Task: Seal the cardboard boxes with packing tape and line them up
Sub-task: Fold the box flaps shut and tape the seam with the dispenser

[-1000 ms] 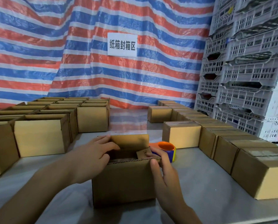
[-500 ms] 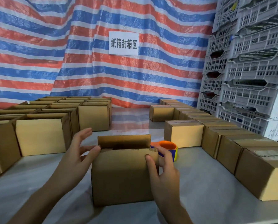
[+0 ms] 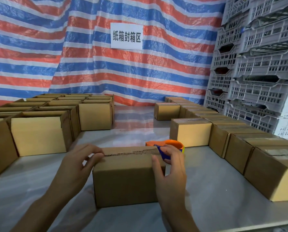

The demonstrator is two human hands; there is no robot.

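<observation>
Person at the table (image 3: pixel 215 190), both forearms reaching forward

Left hand (image 3: pixel 79 164): fingers curled, tips on the top left corner of the box (image 3: pixel 124 180), pressing on the flap edge. Thumb is tucked at the box's left end, contact not clear

Right hand (image 3: pixel 170 173): holds the right end of the box. Thumb lies on the top near the front edge, and the other fingers are bent round the far right corner

Box: on the table, directly in front of the person, long side facing them. Top flaps are folded down, with a raw corrugated edge showing along the top

Tape dispenser (image 3: pixel 173 144): orange with a blue part, on the table just behind the box's right end, partly hidden by the right hand's fingers

Open boxes (image 3: pixel 39 136): left side, packed together in rows running back, flaps up

Sealed boxes (image 3: pixel 190 134): right side, in a line running from near right to the back, sides touching, glossy strip on the tops

Behind: a red, white and blue striped tarp (image 3: pixel 39 47) with a white sign (image 3: pixel 126 36) on it. Grey crates (image 3: pixel 257 64) are stacked at far right
</observation>
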